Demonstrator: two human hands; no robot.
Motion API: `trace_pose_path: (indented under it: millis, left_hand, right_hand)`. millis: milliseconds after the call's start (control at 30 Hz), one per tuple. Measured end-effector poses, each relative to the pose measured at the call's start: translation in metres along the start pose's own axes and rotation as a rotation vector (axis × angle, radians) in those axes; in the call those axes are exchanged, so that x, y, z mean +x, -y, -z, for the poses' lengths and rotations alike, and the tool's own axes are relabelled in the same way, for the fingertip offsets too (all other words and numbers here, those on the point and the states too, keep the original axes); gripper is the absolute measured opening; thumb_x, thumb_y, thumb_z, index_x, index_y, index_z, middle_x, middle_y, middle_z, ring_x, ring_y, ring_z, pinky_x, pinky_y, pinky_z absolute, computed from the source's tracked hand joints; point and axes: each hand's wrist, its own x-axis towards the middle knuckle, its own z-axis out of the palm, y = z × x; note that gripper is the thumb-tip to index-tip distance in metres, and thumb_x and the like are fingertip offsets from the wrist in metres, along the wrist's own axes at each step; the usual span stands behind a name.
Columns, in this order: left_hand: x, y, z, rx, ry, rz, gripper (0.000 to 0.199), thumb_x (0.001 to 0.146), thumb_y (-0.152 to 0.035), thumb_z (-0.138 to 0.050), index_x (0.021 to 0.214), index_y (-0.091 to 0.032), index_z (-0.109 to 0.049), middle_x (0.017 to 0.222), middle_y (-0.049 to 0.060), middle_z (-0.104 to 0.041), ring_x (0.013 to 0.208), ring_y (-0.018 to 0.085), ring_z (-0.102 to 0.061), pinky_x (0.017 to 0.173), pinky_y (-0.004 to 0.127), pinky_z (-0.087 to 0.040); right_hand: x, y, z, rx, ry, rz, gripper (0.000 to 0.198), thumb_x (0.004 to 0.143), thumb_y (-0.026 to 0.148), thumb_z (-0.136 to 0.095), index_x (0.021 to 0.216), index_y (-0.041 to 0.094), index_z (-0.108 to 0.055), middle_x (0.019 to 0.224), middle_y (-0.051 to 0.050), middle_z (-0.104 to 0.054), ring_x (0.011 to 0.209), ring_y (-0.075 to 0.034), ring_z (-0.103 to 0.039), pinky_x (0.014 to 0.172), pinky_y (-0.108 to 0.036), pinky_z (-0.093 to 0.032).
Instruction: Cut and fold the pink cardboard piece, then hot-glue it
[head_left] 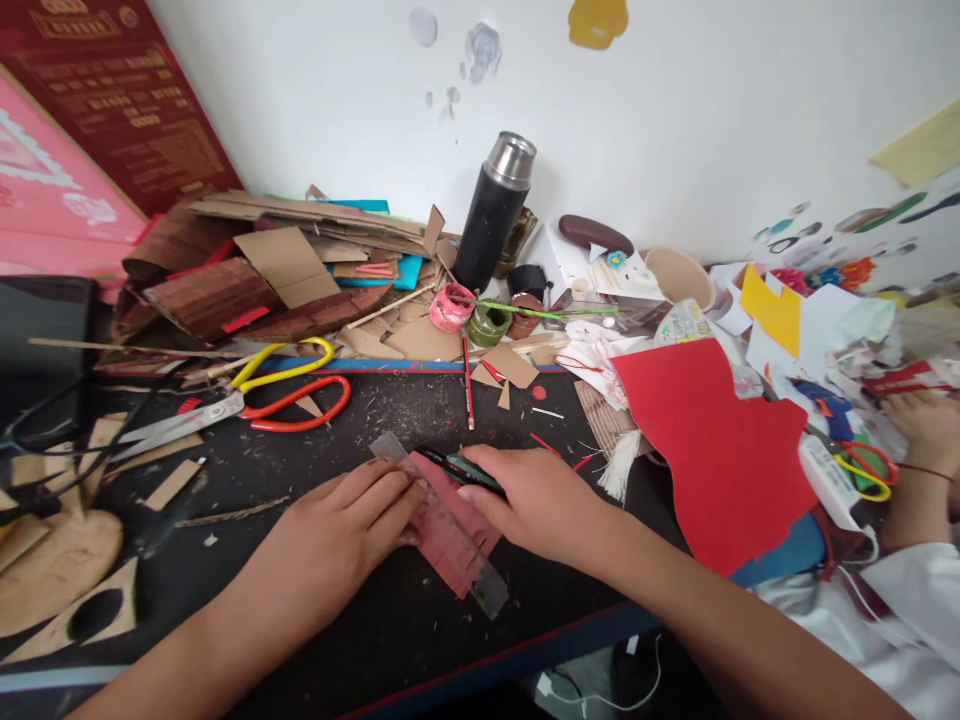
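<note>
My left hand point(375, 508) presses a clear ruler point(491, 592) down, its fingers bent over the ruler's upper part. Beneath the ruler lies a small reddish-pink piece of card point(442, 548), slanting across the black table. My right hand point(536, 500) is closed around a dark green and black utility knife point(472, 472). The knife lies over the upper part of the pink card, beside the ruler; its blade is too small to make out. A red pencil point(468, 385) rests just beyond both hands.
Large scissors point(240, 402) with yellow and red handles lie left. Behind stand a black flask point(491, 215), small paint pots point(452, 308) and piled cardboard point(289, 265). A red sheet point(716, 450) covers the right side. Another person's hand point(922, 425) is at far right.
</note>
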Motion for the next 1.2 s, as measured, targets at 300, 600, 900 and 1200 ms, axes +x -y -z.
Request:
trace_pose_path:
  millis: [300, 600, 900, 1200]
  left_hand:
    - [0.007, 0.005, 0.002, -0.014, -0.019, -0.005, 0.042, 0.112, -0.038, -0.037, 0.13, -0.019, -0.071, 0.121, 0.009, -0.076, 0.116, 0.026, -0.068, 0.096, 0.04, -0.057]
    - [0.017, 0.01, -0.003, 0.035, -0.008, 0.01, 0.038, 0.111, -0.026, -0.04, 0.134, -0.019, -0.07, 0.125, 0.011, -0.075, 0.121, 0.028, -0.067, 0.099, 0.044, -0.056]
    - [0.014, 0.007, 0.0, 0.011, -0.04, -0.093, 0.04, 0.105, -0.012, -0.041, 0.135, -0.016, -0.067, 0.131, 0.011, -0.074, 0.125, 0.026, -0.064, 0.103, 0.041, -0.054]
    - [0.02, 0.005, 0.006, 0.059, -0.063, -0.119, 0.038, 0.105, -0.01, -0.039, 0.125, -0.013, -0.071, 0.12, 0.012, -0.076, 0.112, 0.027, -0.067, 0.096, 0.041, -0.053]
  right_hand:
    - [0.005, -0.008, -0.005, 0.109, -0.047, -0.019, 0.033, 0.104, 0.039, -0.06, 0.132, 0.023, -0.067, 0.115, -0.009, -0.08, 0.102, -0.027, -0.076, 0.083, -0.035, -0.054]
    - [0.008, -0.023, -0.008, 0.219, -0.163, -0.06, 0.034, 0.104, 0.039, -0.059, 0.132, 0.021, -0.066, 0.12, -0.01, -0.079, 0.109, -0.028, -0.075, 0.09, -0.038, -0.054]
    - [0.01, -0.021, -0.012, 0.26, -0.176, -0.065, 0.03, 0.103, 0.037, -0.058, 0.128, 0.021, -0.066, 0.116, -0.009, -0.079, 0.104, -0.027, -0.075, 0.087, -0.037, -0.052]
    - [0.015, -0.015, -0.012, 0.179, -0.182, -0.031, 0.029, 0.104, 0.039, -0.057, 0.128, 0.023, -0.065, 0.116, -0.008, -0.079, 0.101, -0.026, -0.074, 0.083, -0.034, -0.049]
